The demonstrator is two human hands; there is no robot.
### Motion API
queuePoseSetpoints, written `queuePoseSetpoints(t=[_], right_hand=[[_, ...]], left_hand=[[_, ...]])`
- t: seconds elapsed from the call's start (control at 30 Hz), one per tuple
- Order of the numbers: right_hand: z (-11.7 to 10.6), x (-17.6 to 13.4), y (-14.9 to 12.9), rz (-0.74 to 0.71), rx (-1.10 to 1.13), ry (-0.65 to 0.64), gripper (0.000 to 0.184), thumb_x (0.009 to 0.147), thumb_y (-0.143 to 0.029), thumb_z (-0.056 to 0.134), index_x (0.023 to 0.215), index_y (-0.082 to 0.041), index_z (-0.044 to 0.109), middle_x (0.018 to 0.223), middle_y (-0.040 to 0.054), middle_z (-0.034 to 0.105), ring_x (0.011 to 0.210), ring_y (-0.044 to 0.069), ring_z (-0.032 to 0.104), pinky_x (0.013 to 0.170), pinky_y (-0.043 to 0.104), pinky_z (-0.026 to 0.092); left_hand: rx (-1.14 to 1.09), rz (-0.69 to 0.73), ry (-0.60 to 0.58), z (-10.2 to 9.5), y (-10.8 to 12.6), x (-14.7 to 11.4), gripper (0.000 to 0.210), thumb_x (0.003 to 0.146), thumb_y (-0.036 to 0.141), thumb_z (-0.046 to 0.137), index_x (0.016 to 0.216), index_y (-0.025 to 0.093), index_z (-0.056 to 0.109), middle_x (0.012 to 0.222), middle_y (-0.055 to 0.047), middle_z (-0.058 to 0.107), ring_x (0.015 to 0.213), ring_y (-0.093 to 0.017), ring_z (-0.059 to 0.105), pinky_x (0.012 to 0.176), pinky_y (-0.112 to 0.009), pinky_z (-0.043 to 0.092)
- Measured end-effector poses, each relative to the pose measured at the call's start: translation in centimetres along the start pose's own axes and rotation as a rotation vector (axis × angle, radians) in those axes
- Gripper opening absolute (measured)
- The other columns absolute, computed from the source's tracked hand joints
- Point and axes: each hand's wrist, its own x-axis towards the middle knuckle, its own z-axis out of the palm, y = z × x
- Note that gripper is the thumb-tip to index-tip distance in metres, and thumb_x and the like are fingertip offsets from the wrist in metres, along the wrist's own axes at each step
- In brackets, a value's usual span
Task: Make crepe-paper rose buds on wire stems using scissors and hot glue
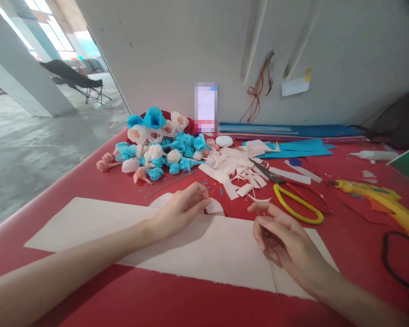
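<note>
My right hand (282, 236) pinches a thin wire (273, 274) between thumb and fingers. The wire slants down across a long pale crepe paper sheet (191, 245) and past its near edge. Over the sheet's far edge, my left hand (182, 209) has its fingers curled in towards the thumb; whether something is between them is hidden. Beside those fingertips is a pale rounded paper petal (215, 207). Another pale paper piece (161, 200) lies partly behind the left hand.
Blue, white and pink paper flowers (157, 150) crowd the back left, with loose wires (170, 184) before them. Paper scraps (228, 168), scissors (298, 202) and a yellow glue gun (378, 193) lie to the right. A blurred phone (206, 106) stands against the wall.
</note>
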Motion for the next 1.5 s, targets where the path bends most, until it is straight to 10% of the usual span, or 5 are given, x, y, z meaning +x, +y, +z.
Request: queuePoseSetpoints(t=[0.33,0.5,0.67,1.17,1.5], right_hand=[[-0.2,-0.4,-0.4,-0.062,-0.199,0.023,0.024,0.088,-0.04,0.039,0.076,-0.02,0.044,0.05,-0.0044,0.036,0.042,0.007,0.026,0.039,0.019,0.021],[-0.4,-0.6,-0.7,-0.418,-0.863,0.089,0.032,0.091,-0.033,0.033,0.062,-0.019,0.028,0.057,-0.0015,0.036,0.05,0.011,0.035,0.047,0.025,0.03],[-0.3,0.2,0.9,-0.662,-1.257,0.06,0.013,0.08,-0.016,0.049,0.09,-0.018,0.041,0.093,0.0111,0.052,0.089,0.026,0.05,0.066,0.039,0.043],[0.8,-0.8,2.0,-1.253,-1.538,0.022,0.013,0.077,0.004,0.044,0.075,-0.009,0.046,0.093,0.0164,0.058,0.086,0.026,0.054,0.074,0.043,0.044],[0.1,-0.9,1.8,-1.153,-1.355,0.065,0.021,0.077,0.007,0.043,0.076,-0.014,0.039,0.095,0.0138,0.056,0.085,0.021,0.053,0.073,0.037,0.044]], left_hand=[[0.015,0.039,-0.031,-0.1,-0.2,-0.3,0.008,0.085,0.028,0.038,0.082,0.02,0.039,0.07,0.003,0.049,0.061,-0.009,0.048,0.057,-0.021,0.042],[0.039,0.029,-0.037,0.1,-0.1,-0.3,0.007,0.085,0.026,0.035,0.082,0.021,0.038,0.078,0.0,0.056,0.07,-0.013,0.053,0.064,-0.025,0.043],[0.033,0.02,-0.05,0.1,0.1,-0.2,0.008,0.085,0.027,0.035,0.082,0.021,0.038,0.07,0.002,0.054,0.062,-0.012,0.051,0.059,-0.024,0.042],[0.012,0.032,-0.047,0.0,0.0,-0.1,0.004,0.085,0.024,0.035,0.083,0.02,0.035,0.067,0.004,0.047,0.058,-0.01,0.046,0.056,-0.022,0.039],[-0.019,0.021,-0.047,0.1,0.2,-0.3,0.006,0.086,0.026,0.033,0.085,0.021,0.035,0.069,0.002,0.051,0.061,-0.012,0.051,0.059,-0.024,0.042]])
